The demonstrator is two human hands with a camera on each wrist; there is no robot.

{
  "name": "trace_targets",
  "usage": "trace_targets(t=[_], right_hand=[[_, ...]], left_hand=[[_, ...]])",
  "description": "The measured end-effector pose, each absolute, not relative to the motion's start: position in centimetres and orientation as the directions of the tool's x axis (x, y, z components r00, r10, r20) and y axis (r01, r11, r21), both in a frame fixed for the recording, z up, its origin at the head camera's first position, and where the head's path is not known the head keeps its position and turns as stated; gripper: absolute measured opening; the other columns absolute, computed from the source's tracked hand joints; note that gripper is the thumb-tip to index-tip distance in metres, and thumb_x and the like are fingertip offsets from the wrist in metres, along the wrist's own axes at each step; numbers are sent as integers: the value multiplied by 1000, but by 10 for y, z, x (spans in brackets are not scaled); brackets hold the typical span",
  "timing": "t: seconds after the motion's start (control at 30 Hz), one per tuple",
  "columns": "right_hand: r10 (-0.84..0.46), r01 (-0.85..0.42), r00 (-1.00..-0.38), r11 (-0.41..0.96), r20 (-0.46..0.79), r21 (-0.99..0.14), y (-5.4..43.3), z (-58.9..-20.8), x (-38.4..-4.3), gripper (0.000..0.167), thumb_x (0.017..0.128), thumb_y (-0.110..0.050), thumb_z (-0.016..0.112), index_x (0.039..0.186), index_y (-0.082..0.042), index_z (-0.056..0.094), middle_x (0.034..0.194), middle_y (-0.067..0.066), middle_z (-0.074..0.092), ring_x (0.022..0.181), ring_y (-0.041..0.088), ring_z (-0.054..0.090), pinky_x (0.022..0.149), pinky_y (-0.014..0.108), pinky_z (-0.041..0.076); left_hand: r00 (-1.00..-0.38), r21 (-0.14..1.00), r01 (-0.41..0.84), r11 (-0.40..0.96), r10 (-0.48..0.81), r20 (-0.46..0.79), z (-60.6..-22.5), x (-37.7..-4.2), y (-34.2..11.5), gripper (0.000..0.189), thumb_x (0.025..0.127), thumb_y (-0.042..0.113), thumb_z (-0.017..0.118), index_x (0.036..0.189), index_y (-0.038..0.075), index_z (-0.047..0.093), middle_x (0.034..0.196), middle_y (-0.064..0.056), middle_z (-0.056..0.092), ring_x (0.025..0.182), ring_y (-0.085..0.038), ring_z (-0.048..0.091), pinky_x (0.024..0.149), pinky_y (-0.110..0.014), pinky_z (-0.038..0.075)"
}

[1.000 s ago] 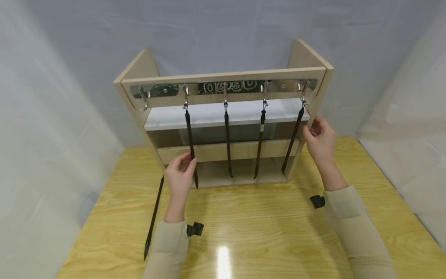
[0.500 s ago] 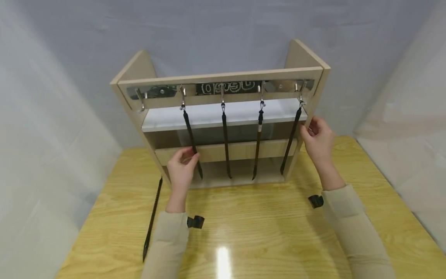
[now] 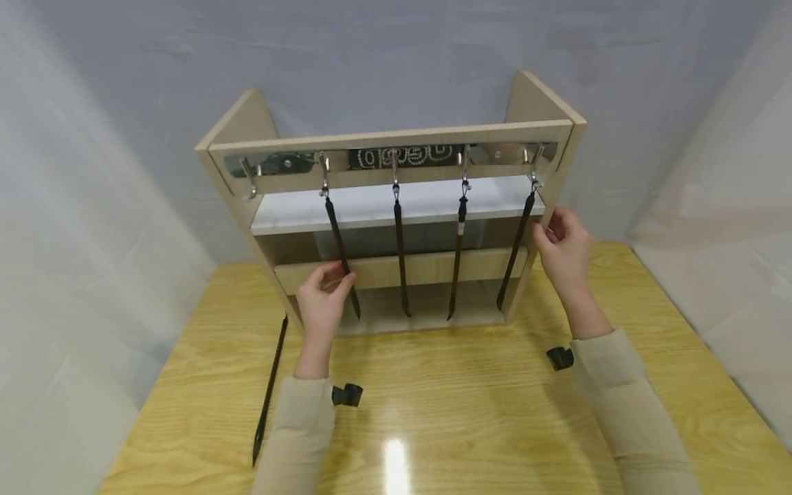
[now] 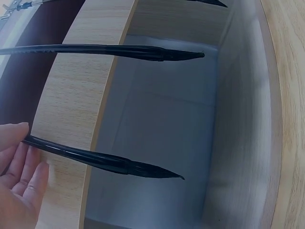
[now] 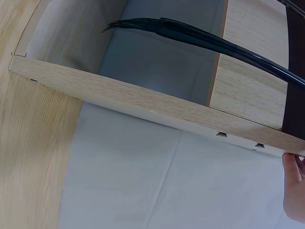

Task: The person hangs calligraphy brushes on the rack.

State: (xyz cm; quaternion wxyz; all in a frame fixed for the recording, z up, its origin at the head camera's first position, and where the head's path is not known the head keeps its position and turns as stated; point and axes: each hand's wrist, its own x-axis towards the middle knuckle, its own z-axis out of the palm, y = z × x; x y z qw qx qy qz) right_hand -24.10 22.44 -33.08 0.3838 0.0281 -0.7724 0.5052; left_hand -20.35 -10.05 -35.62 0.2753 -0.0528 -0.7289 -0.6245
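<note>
My left hand (image 3: 322, 295) pinches the handle of the leftmost hanging calligraphy brush (image 3: 335, 223) between thumb and fingers. This dark brush hangs by its loop from a hook and slants, its pointed bristles (image 4: 152, 169) free below the hand in the left wrist view. Three more brushes hang to its right: a middle brush (image 3: 401, 254), a brush with a pale band (image 3: 458, 261) and a rightmost brush (image 3: 518, 247). My right hand (image 3: 566, 251) holds the edge of the right side panel (image 5: 143, 98) of the wooden shelf (image 3: 396, 134), its fingers partly hidden.
The far-left hook (image 3: 250, 180) carries no brush. Another dark brush (image 3: 269, 392) lies on the wooden table (image 3: 445, 399), left of my left forearm. A white shelf board (image 3: 371, 206) and a wooden crossbar (image 3: 433, 267) stand behind the brushes. Pale sheeting (image 3: 396, 62) surrounds the table.
Over the second, my left hand has shifted slightly up and right, bringing the pinched brush's tip back toward the shelf. The last half second shows almost no movement; my right hand keeps its place.
</note>
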Motion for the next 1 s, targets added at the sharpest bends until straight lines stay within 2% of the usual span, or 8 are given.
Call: trace_targets(t=[0.13, 0.27, 0.4, 0.57, 0.83, 1.0], right_hand=[[340, -430, -709, 486, 618, -761, 225, -332, -241, 26, 78, 3, 58, 102, 13, 56, 97, 23, 61, 88, 23, 59, 76, 19, 48], [334, -429, -715, 484, 614, -763, 225, -332, -240, 26, 79, 2, 58, 103, 13, 56, 97, 22, 61, 90, 28, 59, 76, 20, 48], [333, -430, -717, 480, 613, -765, 225, -331, -240, 27, 78, 2, 59, 103, 12, 56, 98, 22, 61, 91, 28, 59, 76, 19, 48], [336, -430, -722, 467, 605, -773, 225, -331, -239, 28, 78, 2, 59, 104, 12, 56, 98, 22, 60, 90, 26, 59, 76, 19, 48], [332, -420, -723, 486, 606, -766, 211, -313, -221, 25, 79, 6, 56, 101, 17, 53, 97, 28, 59, 90, 30, 58, 77, 19, 48], [337, -415, -725, 483, 601, -771, 210, -310, -221, 26, 78, 5, 56, 101, 17, 54, 97, 27, 59, 89, 26, 59, 77, 19, 48]], left_hand=[[-846, 880, 422, 217, -254, 468, -357, -201, -102, 22, 75, -5, 64, 95, -13, 59, 90, -26, 59, 85, -32, 58, 74, -27, 51], [-842, 871, 431, 236, -243, 483, -361, -198, -106, 21, 75, -5, 64, 94, -13, 59, 91, -26, 60, 84, -31, 59, 72, -21, 51], [-838, 869, 433, 238, -249, 486, -368, -195, -114, 21, 74, -8, 64, 93, -14, 59, 89, -27, 60, 79, -24, 59, 68, -16, 50], [-858, 883, 376, 281, -255, 447, -390, -199, -133, 23, 74, 0, 68, 94, -9, 61, 90, -21, 61, 78, -11, 57, 67, -12, 48], [-882, 886, 263, 383, -277, 381, -414, -192, -172, 24, 75, 5, 68, 96, -7, 61, 90, -18, 62, 77, -5, 54, 66, -10, 47], [-884, 860, 193, 473, -297, 362, -423, -182, -196, 23, 76, 2, 67, 96, -7, 61, 90, -18, 62, 76, -5, 54, 63, -6, 45]])
